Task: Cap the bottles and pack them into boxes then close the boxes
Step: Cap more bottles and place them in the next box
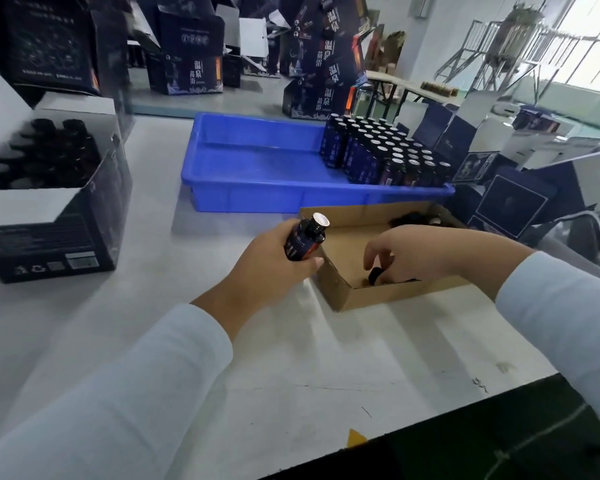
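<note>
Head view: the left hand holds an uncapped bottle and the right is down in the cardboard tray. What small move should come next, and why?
Probably lift the right hand out of the cardboard tray with the black cap at its fingertips and bring it to the bottle. The left hand grips that bottle tilted, its pale sealed mouth bare, so it seems ready for capping.

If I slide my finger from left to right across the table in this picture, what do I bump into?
Open dark box of bottles → left hand holding a bottle → right hand reaching into the cardboard box for a cap.
</note>
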